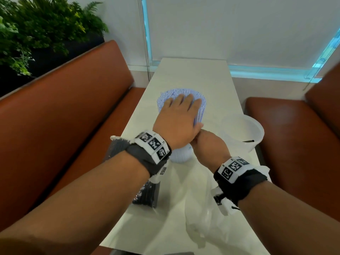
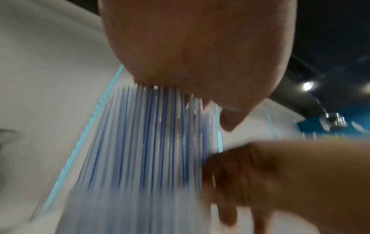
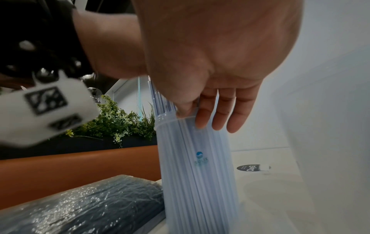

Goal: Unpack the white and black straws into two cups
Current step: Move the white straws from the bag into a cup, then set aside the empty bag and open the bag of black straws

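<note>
A thick bundle of white straws with blue stripes (image 1: 201, 109) stands upright in a clear cup (image 1: 181, 155) mid-table. My left hand (image 1: 177, 115) lies flat on the straw tops, fingers straight; its palm (image 2: 200, 55) touches the straw ends (image 2: 152, 134). My right hand (image 1: 208, 144) grips the cup near its rim (image 3: 198, 158), thumb and fingers (image 3: 216, 117) around it. A second clear cup (image 1: 256, 129) stands to the right with one black straw (image 1: 248, 141) in it. The sealed pack of black straws (image 1: 145, 196) lies under my left wrist, nearer to me.
An empty clear plastic bag (image 1: 198, 208) lies crumpled on the white table (image 1: 193, 76) near its front edge. Orange bench seats (image 1: 73, 107) flank the table on both sides. A planter with green plants (image 1: 36, 30) sits behind the left bench.
</note>
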